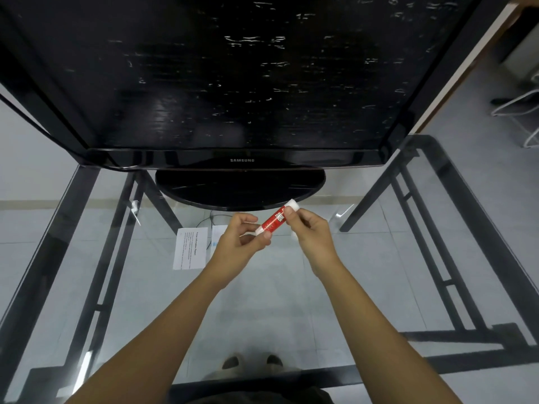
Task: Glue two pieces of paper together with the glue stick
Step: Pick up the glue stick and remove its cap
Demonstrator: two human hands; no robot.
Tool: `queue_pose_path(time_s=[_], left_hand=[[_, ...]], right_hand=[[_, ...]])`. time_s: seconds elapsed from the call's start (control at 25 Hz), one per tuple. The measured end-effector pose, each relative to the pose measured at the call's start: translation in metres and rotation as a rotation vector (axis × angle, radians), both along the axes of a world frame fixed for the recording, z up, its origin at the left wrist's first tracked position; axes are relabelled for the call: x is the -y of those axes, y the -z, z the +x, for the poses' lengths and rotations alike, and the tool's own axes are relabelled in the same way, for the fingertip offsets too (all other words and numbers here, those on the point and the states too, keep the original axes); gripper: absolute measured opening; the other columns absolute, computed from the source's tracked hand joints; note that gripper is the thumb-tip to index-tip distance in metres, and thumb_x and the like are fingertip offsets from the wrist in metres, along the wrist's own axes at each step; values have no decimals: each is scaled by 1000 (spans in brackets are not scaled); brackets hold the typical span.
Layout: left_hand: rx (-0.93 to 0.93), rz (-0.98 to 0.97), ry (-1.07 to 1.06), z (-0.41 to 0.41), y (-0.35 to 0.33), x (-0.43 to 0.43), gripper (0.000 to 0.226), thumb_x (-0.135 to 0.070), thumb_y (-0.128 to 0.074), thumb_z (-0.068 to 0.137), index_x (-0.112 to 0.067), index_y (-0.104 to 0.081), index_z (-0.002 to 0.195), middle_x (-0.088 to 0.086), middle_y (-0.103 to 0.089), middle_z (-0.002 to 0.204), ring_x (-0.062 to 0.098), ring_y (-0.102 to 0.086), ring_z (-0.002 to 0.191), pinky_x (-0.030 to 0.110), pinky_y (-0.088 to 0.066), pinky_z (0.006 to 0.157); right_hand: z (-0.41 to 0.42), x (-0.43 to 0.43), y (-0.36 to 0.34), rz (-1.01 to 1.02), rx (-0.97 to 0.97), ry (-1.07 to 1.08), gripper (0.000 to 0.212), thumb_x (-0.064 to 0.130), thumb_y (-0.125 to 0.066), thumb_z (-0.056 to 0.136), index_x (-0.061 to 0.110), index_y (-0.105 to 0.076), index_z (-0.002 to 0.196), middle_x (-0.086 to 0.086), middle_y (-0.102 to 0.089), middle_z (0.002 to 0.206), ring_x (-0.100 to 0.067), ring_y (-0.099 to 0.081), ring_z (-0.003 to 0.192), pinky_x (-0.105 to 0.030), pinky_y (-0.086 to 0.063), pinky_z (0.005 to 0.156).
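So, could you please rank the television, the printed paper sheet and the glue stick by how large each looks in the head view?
1. Television, by far the largest.
2. Printed paper sheet.
3. Glue stick, smallest, though it is held above the glass and so sits nearer the camera than the sheet.

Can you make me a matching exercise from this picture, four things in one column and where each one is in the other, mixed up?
Things:
1. glue stick
2. printed paper
3. monitor
4. shoes

Places:
A. lying flat on the glass table
B. seen through the glass, on the floor
C. held between left hand and right hand
D. standing at the table's far side

Pairs: 1-C, 2-A, 3-D, 4-B
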State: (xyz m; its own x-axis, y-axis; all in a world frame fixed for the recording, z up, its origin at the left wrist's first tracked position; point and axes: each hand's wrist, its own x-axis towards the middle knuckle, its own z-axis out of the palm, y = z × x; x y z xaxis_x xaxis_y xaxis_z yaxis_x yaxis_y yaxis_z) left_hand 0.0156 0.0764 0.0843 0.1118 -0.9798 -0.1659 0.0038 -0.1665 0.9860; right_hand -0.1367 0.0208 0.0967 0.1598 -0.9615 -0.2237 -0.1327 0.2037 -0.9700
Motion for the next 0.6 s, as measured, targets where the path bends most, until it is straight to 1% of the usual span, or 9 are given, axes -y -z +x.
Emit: queue_pose_path(time_s=[0.08, 0.16, 0.2, 0.28, 0.4, 0.48, 0.6], left_hand=[[16, -16, -25, 1, 3, -4, 31, -36, -68, 77, -23, -56, 102, -3, -68, 98, 15, -67, 91, 20, -53, 76], [54, -57, -62, 2, 2, -4, 19, -27, -68, 81, -22, -59, 97, -4, -69, 96, 11, -66, 89, 15, -51, 74], [73, -77, -76, 2, 1, -3, 17, -24, -68, 82, -22, -59, 96, -5, -68, 96, 9, -65, 88, 13, -50, 72], [94, -107, -90, 2, -2, -3, 18, -23, -67, 83, -27, -57, 98, -7, -66, 97, 5, -63, 86, 10, -48, 70], [170, -121, -89, 1, -3, -7, 15, -28, -61, 87, -33, -56, 101, -8, -65, 95, 2, -61, 84, 8, -47, 70], [279, -127, -68, -2, -2, -10, 13, -34, -53, 90, -31, -56, 102, -9, -65, 87, 6, -62, 81, 7, -46, 70], [374, -111, -46, -5, -3, -12, 24, -36, -44, 94, -21, -54, 110, -10, -61, 81, 7, -61, 78, 3, -44, 65]], right_hand=[[1, -2, -2, 15, 26, -20, 31, 48, -58, 83, 19, -68, 86, 5, -62, 77, -2, -58, 75, -11, -46, 69], [5, -5, -3, 40, 68, -49, 28, 49, -59, 81, 24, -68, 91, 6, -68, 87, -6, -64, 89, -18, -48, 82], [7, -6, -3, 51, 75, -44, 26, 49, -60, 80, 26, -69, 91, 7, -69, 87, -6, -64, 90, -20, -48, 83], [11, -8, -5, 56, 68, -3, 23, 47, -64, 79, 26, -69, 86, 9, -68, 80, -4, -63, 81, -16, -47, 75], [15, -9, -6, 19, 68, 48, 29, 48, -66, 77, 20, -70, 81, 4, -64, 72, 1, -57, 66, -9, -47, 61], [15, -10, -7, 9, 53, 68, 33, 51, -65, 75, 19, -70, 77, 2, -62, 70, 0, -55, 63, -7, -45, 57], [15, -12, -8, 3, 45, 74, 39, 56, -65, 72, 17, -70, 75, -2, -61, 70, -7, -54, 66, -8, -44, 56]])
